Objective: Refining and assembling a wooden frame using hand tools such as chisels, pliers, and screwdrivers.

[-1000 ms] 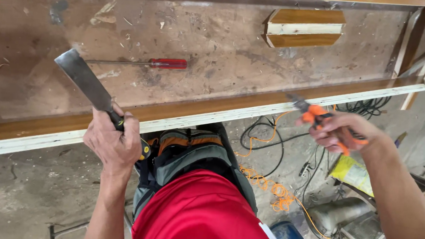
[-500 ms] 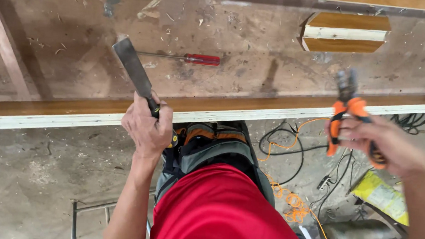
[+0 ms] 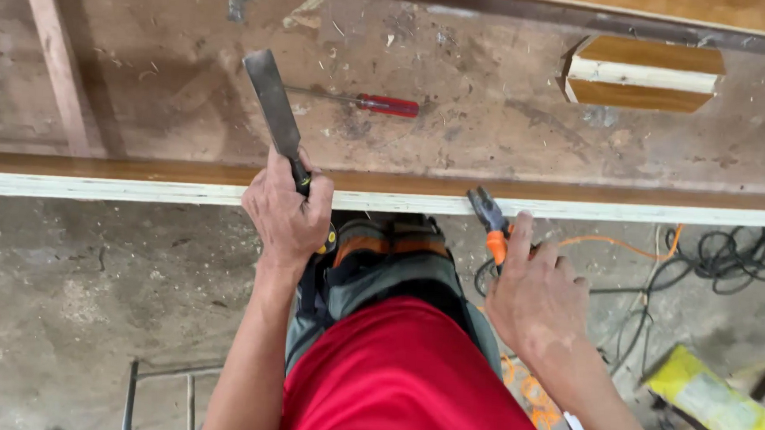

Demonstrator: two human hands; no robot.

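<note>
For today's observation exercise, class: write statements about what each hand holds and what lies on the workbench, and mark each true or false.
1. The left hand grips a wide chisel. True.
2. The right hand holds a hammer. False: it holds orange-handled pliers.
3. A red-handled screwdriver lies on the workbench. True.
4. The screwdriver lies on the floor among the cables. False: it lies on the bench, beyond the long wooden board.
5. The chisel blade points down at the floor. False: it points up and away from the person.
</note>
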